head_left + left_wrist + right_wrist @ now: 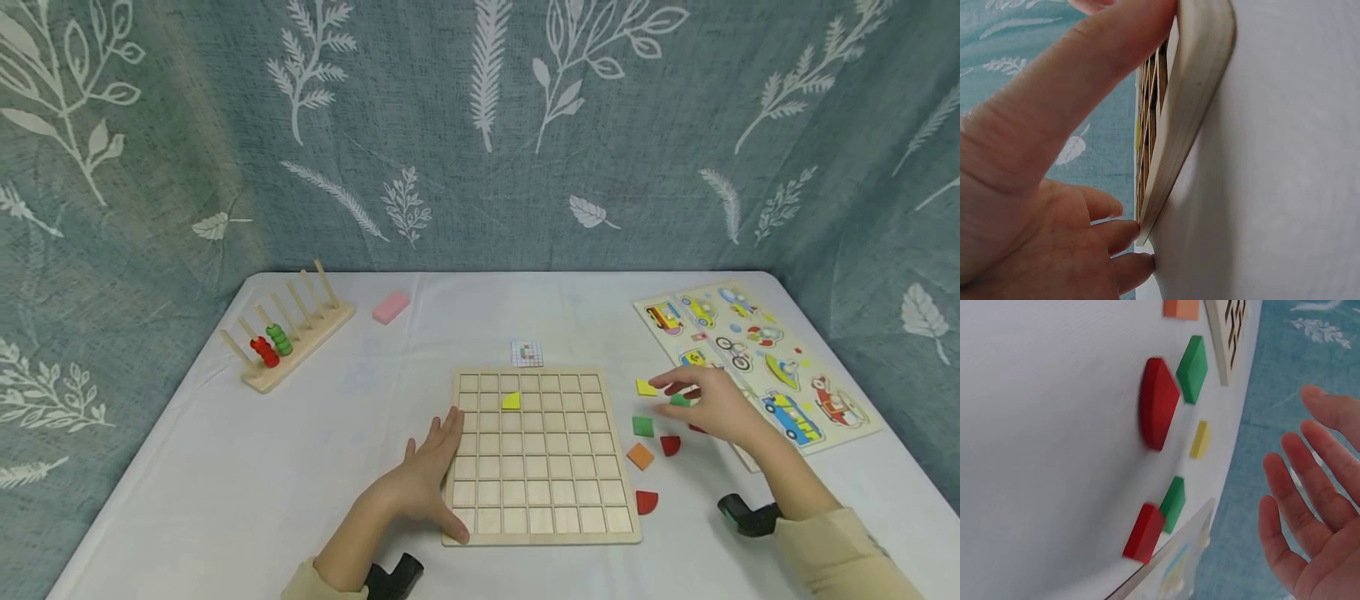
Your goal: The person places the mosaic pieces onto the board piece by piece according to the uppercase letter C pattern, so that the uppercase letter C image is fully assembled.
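Note:
A wooden grid board [540,539] lies in the middle of the white table, with one yellow piece [512,402] in a cell near its top. My left hand [420,475] rests along the board's left edge, fingers spread and thumb at the near corner; in the left wrist view the thumb [1085,75] lies against the rim. To the right, my right hand [712,404] hovers over loose pieces, fingers loosely bent and holding nothing. Its fingertips are near a yellow piece [645,387] and a green piece [680,400]. A red piece [1145,533] is mostly hidden under it in the head view.
Beside the board lie a green square [642,426], an orange square [640,456] and two red quarter-rounds [647,502]. A small pattern card [527,353] sits behind it. Picture puzzle boards [817,367] lie right; a peg stand [300,354] with beads and a pink block [391,307] stand left.

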A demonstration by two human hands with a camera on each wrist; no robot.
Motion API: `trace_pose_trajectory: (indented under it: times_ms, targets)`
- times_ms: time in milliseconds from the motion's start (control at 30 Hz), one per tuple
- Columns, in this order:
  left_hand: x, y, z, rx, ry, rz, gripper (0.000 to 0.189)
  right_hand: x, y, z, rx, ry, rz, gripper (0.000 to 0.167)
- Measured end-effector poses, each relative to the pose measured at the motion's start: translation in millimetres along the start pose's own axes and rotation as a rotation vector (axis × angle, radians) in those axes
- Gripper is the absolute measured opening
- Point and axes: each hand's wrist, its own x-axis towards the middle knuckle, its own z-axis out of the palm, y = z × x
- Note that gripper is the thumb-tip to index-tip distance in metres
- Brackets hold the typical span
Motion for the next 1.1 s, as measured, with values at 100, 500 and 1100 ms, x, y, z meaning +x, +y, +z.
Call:
trace_pose_trajectory:
  times_ms: [100, 500, 1100]
  targets:
    - [-0.8, 0.8, -0.7, 0.013, 0.000, -0.002, 0.143, -3.3, 5, -2, -0.017, -0.002, 0.007, 0.032]
    - [-1.0, 1.9, -3.0, 0.018, -0.012, -0.002, 0.142, -15.5, 21, -8, -0.003, -0.003, 0.018, 0.031]
    - [0.2, -1.6, -1.0, 0.028, 0.006, 0.001, 0.142, -23.3, 37, -17, -0.031, -0.043, 0.111, 0.033]
